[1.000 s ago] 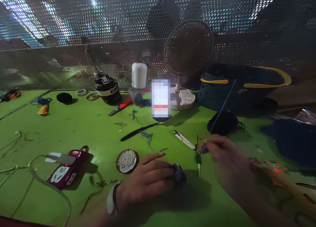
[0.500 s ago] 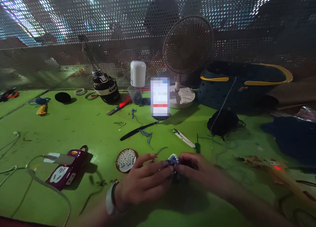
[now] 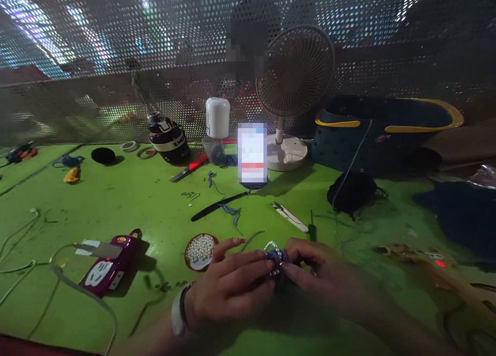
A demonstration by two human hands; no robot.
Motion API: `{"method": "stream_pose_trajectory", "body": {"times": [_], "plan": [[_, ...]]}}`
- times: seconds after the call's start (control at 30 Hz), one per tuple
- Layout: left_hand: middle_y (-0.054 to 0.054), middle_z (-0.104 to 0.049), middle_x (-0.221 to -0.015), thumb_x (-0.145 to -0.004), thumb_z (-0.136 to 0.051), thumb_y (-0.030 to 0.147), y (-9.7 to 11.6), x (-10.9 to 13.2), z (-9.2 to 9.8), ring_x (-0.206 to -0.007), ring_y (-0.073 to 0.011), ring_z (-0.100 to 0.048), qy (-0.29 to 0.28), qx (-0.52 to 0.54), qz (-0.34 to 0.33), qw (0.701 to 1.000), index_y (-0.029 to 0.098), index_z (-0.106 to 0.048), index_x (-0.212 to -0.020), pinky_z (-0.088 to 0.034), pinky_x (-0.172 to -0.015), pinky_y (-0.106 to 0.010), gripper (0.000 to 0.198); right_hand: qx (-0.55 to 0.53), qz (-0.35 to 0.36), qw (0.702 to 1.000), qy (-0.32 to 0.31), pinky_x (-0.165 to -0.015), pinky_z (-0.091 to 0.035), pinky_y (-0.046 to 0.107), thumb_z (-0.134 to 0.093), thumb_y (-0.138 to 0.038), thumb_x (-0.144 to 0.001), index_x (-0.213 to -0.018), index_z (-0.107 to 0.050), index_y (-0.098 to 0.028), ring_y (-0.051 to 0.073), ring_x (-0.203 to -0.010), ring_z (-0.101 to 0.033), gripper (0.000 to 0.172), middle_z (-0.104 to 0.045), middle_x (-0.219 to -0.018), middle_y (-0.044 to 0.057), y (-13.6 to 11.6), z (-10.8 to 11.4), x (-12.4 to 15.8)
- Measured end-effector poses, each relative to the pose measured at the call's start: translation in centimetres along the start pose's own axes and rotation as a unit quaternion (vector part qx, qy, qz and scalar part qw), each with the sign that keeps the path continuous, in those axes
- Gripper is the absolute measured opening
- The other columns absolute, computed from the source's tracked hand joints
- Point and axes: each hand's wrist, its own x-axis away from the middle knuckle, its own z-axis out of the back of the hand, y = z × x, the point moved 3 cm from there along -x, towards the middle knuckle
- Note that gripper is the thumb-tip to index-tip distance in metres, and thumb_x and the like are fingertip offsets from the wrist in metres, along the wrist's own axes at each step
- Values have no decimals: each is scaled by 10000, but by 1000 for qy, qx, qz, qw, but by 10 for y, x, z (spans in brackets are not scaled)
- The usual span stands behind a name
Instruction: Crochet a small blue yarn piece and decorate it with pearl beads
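Note:
Between my two hands is a small blue yarn piece (image 3: 276, 254) strung with white pearl beads, part of the beads standing up in a loop above my fingertips. My left hand (image 3: 232, 289) grips its left side with thumb and fingers, while the index finger sticks out toward the upper right. At the right edge, my right hand (image 3: 312, 265) pinches the same piece. My fingers cover much of it, and I cannot make out whether a hook or needle is there. Close to my left hand lie pearl beads (image 3: 200, 248) in a round dish with a red rim (image 3: 186, 259).
Beyond my hands lie white thread snips (image 3: 290, 217), a green-handled tool (image 3: 312, 233) and a long black strip (image 3: 217, 207). A dark yarn ball (image 3: 351, 191) sits right, below a blue basket (image 3: 341, 149). A lit phone (image 3: 252, 152), fan (image 3: 289, 157) and purple power block (image 3: 124, 260) stand around.
The beaded yarn piece has turned slightly in my fingers, so more of the bead loop shows. My right thumb has shifted a little lower. The whole view has drifted slightly.

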Motion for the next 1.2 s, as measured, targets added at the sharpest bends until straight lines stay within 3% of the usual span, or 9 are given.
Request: {"method": "stream_pose_trajectory", "body": {"times": [0.3,0.5,0.63,0.77,0.87,1.03,1.2], "plan": [[21,-741,-965,-924,-518,95,-2,10,0,-1023,-123,-611,-8,-4,22,1000,215,-660,-981,-379,-1104,-380,195,19,-21,999,15,-556,-433,271,-555,-305,-778,-633,-556,-188,137,-606,-504,186,-520,-627,-9,-2,0,1],[-11,-733,-988,-972,-429,133,-7,6,-6,-1025,-125,-626,-26,46,41,998,181,-638,-983,-406,-1076,-361,215,-48,-46,998,12,-502,-353,236,-575,-367,-791,-604,-510,-191,111,-558,-422,265,-457,-585,-34,6,-1,-2],[-34,-739,-939,-964,-442,137,-10,8,-13,-934,-138,-649,12,61,35,997,150,-623,-971,-461,-1012,-367,182,-69,-76,995,21,-494,-318,225,-650,-492,-765,-618,-513,-188,106,-555,-398,364,-441,-589,-45,13,-1,-3],[-54,-736,-927,-934,-496,135,-11,13,-17,-908,-152,-650,36,53,38,997,134,-626,-962,-492,-968,-367,133,-88,-137,986,-43,-523,-363,238,-681,-495,-749,-697,-603,-173,126,-590,-463,335,-509,-622,-25,14,-6,-2],[-42,-734,-920,-913,-527,138,-12,17,-22,-873,-153,-657,51,74,75,993,163,-619,-990,-512,-935,-373,123,-147,-153,973,-92,-593,-417,260,-652,-470,-770,-773,-666,-168,156,-677,-536,302,-592,-709,6,11,-9,-1],[-11,-702,-840,-814,-666,193,-14,21,-32,-774,-157,-662,115,152,192,963,211,-601,-999,-534,-903,-413,197,-195,-175,963,-59,-609,-473,271,-682,-434,-725,-808,-709,-187,167,-697,-584,262,-656,-761,28,17,-9,-2],[-28,-704,-899,-792,-659,184,-16,23,-37,-867,-179,-679,94,193,242,946,204,-588,-1062,-528,-943,-417,281,-226,-172,958,-46,-603,-493,254,-680,-458,-753,-769,-709,-189,148,-652,-598,271,-653,-706,17,24,-13,-2]]}}
